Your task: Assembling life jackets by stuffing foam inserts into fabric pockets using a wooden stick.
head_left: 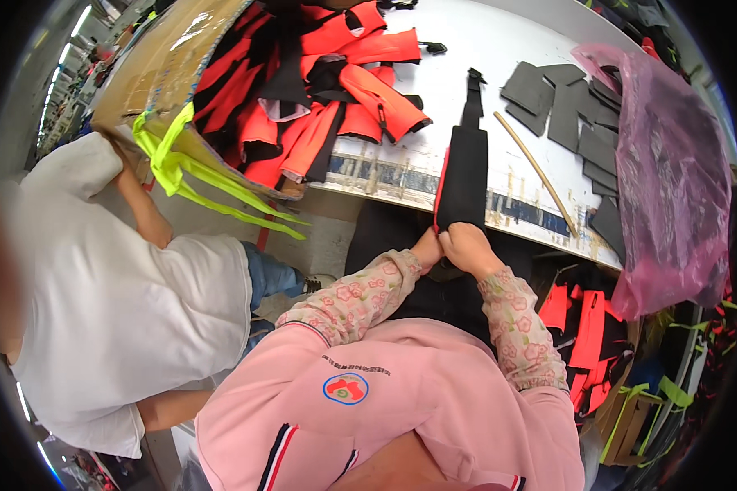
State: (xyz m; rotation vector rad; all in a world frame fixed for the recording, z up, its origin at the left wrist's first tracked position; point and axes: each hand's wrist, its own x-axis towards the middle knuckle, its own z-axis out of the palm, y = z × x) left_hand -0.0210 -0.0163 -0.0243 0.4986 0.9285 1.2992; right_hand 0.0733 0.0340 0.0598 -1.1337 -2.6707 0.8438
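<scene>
A long black padded fabric piece (464, 176) with an orange-red edge lies over the front edge of the table. From its far end runs a narrow black strap with a buckle (475, 79). Both my hands are closed at its near end. My left hand (427, 249) grips the left corner, by the orange-red edge. Close against it, my right hand (468, 247) holds the near end from the right, fingers curled under. What lies between the fingertips is hidden.
Orange-red and black fabric pieces (381, 102) spill from a cardboard box (168, 61) onto the white table (434, 20). On the right are a wooden stick (536, 174), grey foam pieces (569, 114) and a pink plastic bag (671, 164). A person in white (131, 286) is at my left.
</scene>
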